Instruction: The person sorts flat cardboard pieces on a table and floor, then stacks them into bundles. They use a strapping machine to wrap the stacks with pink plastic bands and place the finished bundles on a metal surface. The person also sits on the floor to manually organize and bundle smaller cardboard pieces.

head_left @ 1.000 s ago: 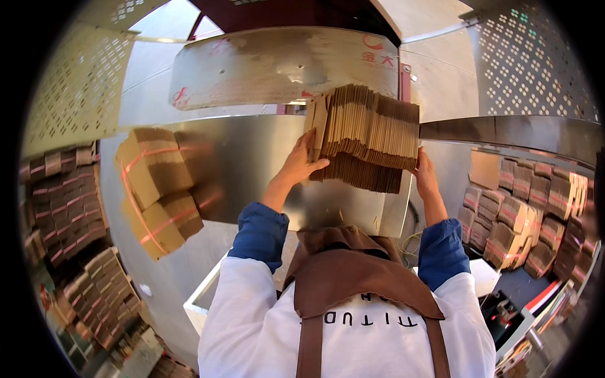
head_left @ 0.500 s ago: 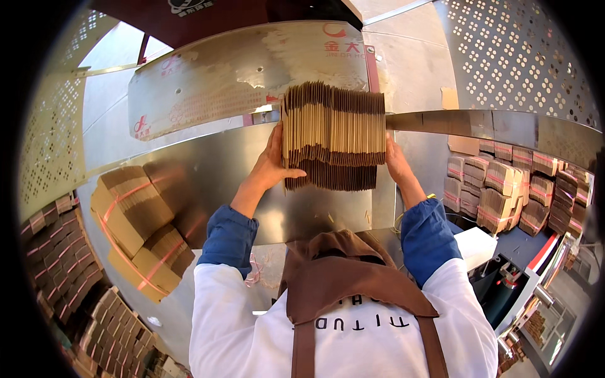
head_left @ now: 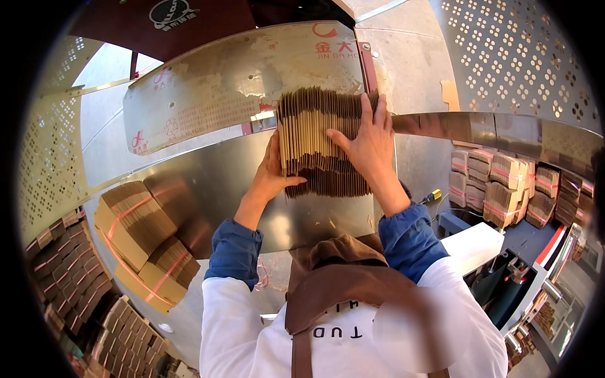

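A thick stack of folded cardboard pieces (head_left: 318,135), brown and standing on edge, rests on a shiny metal table (head_left: 220,170). At its left end is my left hand (head_left: 272,173), fingers along the side and thumb bent over the near corner. My right hand (head_left: 373,145) lies over the right end. Its thumb points left across the top, two fingers stretch toward the far edge, and the others are along the right side. Between both hands the pieces stay pressed close together, with their edges forming uneven rows.
Strapped cardboard bundles (head_left: 135,214) stand at the left, and more bundles (head_left: 504,189) are piled at the right. A printed metal plate (head_left: 189,94) lies beyond the stack, below a dark red housing (head_left: 214,19). Perforated panels (head_left: 504,57) flank the far side. A white block (head_left: 472,246) sits at right.
My right hand has moved from the stack's right side up and left onto its top. My left hand keeps its place at the left end.
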Demonstrator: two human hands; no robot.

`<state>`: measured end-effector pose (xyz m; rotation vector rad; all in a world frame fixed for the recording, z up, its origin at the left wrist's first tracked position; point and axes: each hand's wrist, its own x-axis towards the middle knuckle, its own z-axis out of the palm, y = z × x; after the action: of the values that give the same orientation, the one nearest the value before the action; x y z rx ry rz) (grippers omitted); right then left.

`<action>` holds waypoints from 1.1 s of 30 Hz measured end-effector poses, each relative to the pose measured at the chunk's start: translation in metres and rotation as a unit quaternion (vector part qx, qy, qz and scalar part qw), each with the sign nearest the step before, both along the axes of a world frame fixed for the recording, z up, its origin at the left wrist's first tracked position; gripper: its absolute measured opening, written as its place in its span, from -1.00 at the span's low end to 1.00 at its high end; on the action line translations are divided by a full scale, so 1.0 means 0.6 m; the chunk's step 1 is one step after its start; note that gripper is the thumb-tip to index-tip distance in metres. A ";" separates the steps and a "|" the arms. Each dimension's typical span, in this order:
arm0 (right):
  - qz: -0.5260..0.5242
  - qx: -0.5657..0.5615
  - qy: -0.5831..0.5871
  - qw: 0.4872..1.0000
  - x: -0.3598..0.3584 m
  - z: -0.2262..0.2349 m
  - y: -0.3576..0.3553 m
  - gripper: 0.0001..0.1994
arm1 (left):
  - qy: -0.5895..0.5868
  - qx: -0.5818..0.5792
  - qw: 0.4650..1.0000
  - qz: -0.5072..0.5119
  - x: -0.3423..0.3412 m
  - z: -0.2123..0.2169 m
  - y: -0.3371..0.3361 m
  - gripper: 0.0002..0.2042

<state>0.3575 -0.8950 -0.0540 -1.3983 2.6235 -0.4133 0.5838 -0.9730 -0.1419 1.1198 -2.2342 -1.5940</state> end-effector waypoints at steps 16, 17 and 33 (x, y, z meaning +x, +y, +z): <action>0.014 -0.112 -0.413 0.904 -0.106 -0.183 0.178 -0.41 | -0.016 0.019 0.999 -0.037 -0.003 -0.010 -0.015 0.26; 0.010 -0.111 -0.403 0.908 -0.103 -0.186 0.178 -0.43 | -0.013 0.026 0.999 -0.035 -0.003 -0.018 -0.013 0.25; 0.166 0.057 -0.525 0.833 -0.168 -0.075 0.239 -0.37 | -0.025 0.263 0.963 -0.053 0.061 0.175 0.042 -0.22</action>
<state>0.2569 -0.7515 -0.0988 -1.0720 1.4572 -0.6993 0.6203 -0.9481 -0.0370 1.1754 -1.9754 -2.3173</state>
